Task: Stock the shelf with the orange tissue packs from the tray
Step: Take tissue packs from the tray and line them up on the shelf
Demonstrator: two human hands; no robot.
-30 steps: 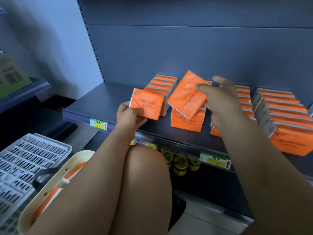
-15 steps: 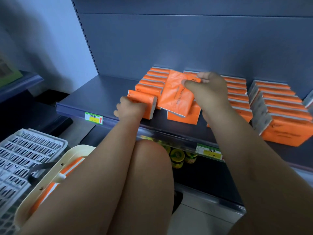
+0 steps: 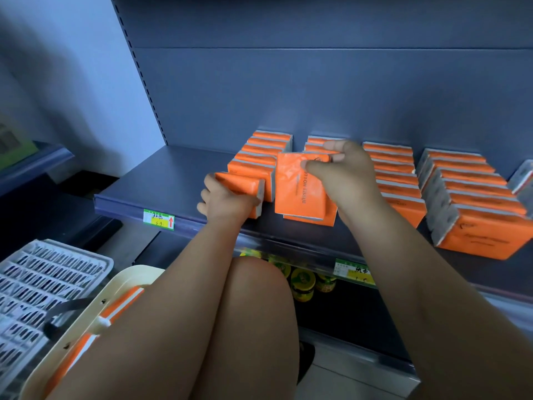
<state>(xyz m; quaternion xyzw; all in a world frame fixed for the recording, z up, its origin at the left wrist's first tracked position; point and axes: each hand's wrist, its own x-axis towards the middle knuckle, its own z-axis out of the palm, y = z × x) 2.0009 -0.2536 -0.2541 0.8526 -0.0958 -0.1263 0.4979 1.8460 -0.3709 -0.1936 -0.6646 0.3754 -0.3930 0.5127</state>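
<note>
Several rows of orange tissue packs (image 3: 398, 180) stand on the dark grey shelf (image 3: 173, 174). My left hand (image 3: 227, 199) grips one orange pack (image 3: 242, 183) set upright on the shelf at the front of the leftmost row (image 3: 259, 157). My right hand (image 3: 343, 171) pinches another orange pack (image 3: 300, 189) by its top edge, holding it upright in front of the second row, its printed face toward me. A cream tray (image 3: 95, 310) at the lower left holds more orange packs (image 3: 121, 304), partly hidden behind my left arm.
A white slotted crate (image 3: 43, 287) lies left of the tray. The shelf's left part is bare up to the wall. Price tags (image 3: 159, 220) hang on the shelf's front rail. Yellow-lidded jars (image 3: 301, 284) sit on the lower shelf behind my knee (image 3: 253, 313).
My left hand has set its pack down upright against the leftmost row. My right hand has swung its pack from tilted to upright in front of the second row.
</note>
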